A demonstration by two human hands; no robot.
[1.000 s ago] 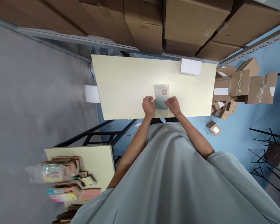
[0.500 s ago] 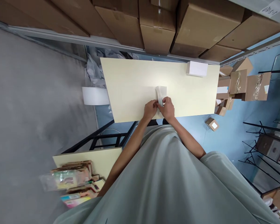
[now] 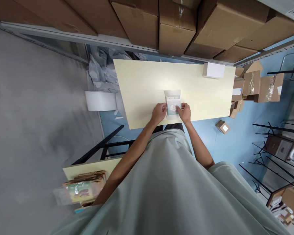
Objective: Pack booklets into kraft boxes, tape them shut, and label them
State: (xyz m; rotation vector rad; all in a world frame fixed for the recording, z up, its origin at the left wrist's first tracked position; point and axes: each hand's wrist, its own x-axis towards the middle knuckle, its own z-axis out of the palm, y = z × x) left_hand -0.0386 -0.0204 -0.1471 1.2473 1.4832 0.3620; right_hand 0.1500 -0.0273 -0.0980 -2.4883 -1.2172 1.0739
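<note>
A small booklet [image 3: 174,101] with a printed title and a pale blue-green cover lies on the cream tabletop [image 3: 147,78] in front of me. A whitish, see-through sleeve or wrap [image 3: 172,93] surrounds it and sticks out past its top and bottom edges. My left hand [image 3: 159,112] is closed at the booklet's left edge, fingertips pinched together there. On the other side, my right hand [image 3: 184,113] holds the right edge, its thumb lying on the cover and its fingers curled beside it.
A white box [image 3: 214,70] stands at the table's back right. Behind are shelved cardboard boxes [image 3: 176,39]. A white roll [image 3: 101,101] is off the table's left end. Packed booklets [image 3: 84,189] lie on a lower board at left. Cartons [image 3: 270,88] sit on the floor at right.
The whitish sheet that was folded up between my hands now lies flat around the booklet, whose cover shows. My right hand has moved right, away from my left. The view has shifted slightly.
</note>
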